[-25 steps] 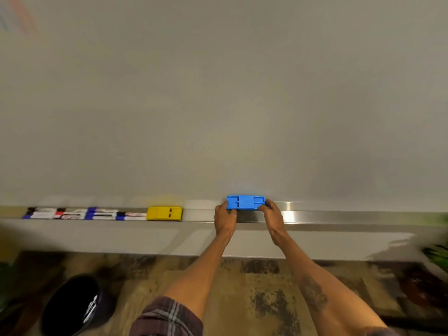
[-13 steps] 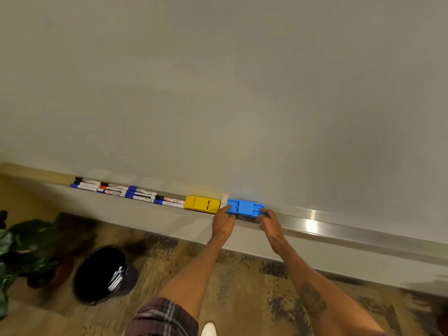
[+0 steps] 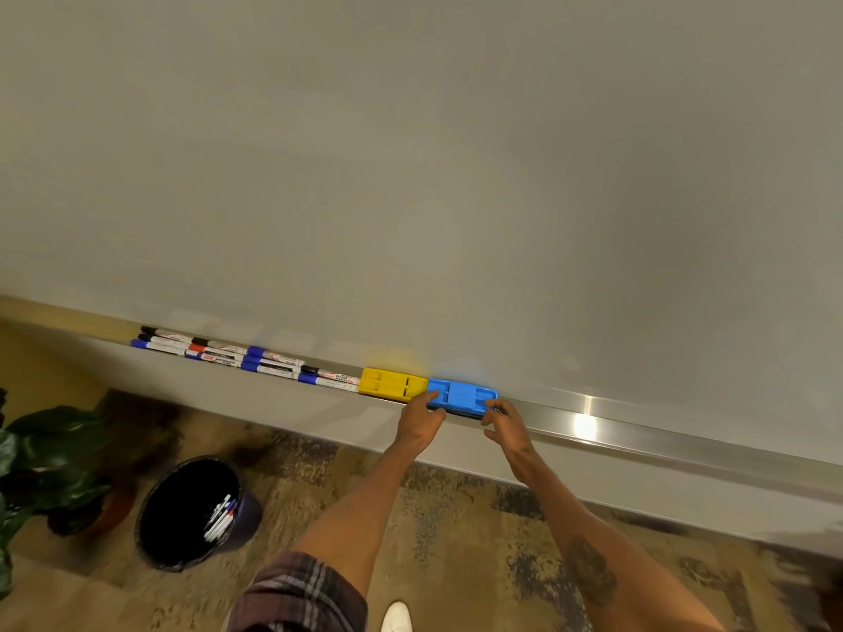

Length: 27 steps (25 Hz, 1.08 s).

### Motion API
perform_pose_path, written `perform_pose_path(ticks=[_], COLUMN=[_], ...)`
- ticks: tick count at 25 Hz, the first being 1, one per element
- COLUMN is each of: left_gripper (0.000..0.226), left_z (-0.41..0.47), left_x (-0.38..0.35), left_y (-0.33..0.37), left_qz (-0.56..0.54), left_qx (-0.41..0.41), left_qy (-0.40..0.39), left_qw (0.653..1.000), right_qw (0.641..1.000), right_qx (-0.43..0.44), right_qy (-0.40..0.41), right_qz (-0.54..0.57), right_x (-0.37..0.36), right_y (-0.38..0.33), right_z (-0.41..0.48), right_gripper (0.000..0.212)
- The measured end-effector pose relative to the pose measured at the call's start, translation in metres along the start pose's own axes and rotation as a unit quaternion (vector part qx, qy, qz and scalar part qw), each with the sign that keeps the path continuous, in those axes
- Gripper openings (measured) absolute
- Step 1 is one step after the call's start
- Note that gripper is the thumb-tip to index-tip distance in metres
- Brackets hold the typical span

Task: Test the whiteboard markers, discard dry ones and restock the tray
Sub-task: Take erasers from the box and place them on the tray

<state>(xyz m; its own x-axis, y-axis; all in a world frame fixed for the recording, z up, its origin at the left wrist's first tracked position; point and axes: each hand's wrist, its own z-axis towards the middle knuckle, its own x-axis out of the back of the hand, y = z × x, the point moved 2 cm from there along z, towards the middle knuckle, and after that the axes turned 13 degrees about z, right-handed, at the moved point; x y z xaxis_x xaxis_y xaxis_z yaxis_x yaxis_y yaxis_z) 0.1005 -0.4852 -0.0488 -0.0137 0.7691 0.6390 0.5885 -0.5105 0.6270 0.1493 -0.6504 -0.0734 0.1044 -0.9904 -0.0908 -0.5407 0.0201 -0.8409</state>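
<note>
Steel tray point(image 3: 638, 426) under the smooth whiteboard point(image 3: 456, 175). It holds 2 ribbed plastic erasers, touching end to end: yellow eraser point(image 3: 391, 383) and blue eraser point(image 3: 461, 394). Left of them lie slim capped markers point(image 3: 246, 355), about 11 (overlapping, count unsure). Left hand point(image 3: 419, 421) grips the blue eraser's left end; right hand point(image 3: 506, 424) pinches its right end. 1 round black bin point(image 3: 159, 531) holds several more.
</note>
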Motion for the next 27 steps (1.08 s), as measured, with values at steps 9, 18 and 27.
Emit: perform_pose_path(ticks=[9, 18, 27], left_gripper=[0.047, 0.046, 0.047], left_z=[0.006, 0.007, 0.000], left_x=[-0.003, -0.006, -0.004], left_y=[-0.005, -0.007, -0.003], left_qz=[0.014, 0.024, 0.050], left_qx=[-0.011, -0.014, -0.025], left_qy=[-0.023, -0.027, -0.036], left_qw=[1.000, 0.999, 0.998], right_qw=[1.000, 0.999, 0.995], right_qx=[-0.004, -0.010, 0.011], right_qy=[-0.005, -0.026, -0.056], right_qz=[-0.012, -0.019, -0.081], right_x=[-0.002, -0.002, -0.010], right_y=[0.007, 0.014, 0.005], right_z=[0.010, 0.010, -0.002], right_gripper=[0.027, 0.026, 0.034])
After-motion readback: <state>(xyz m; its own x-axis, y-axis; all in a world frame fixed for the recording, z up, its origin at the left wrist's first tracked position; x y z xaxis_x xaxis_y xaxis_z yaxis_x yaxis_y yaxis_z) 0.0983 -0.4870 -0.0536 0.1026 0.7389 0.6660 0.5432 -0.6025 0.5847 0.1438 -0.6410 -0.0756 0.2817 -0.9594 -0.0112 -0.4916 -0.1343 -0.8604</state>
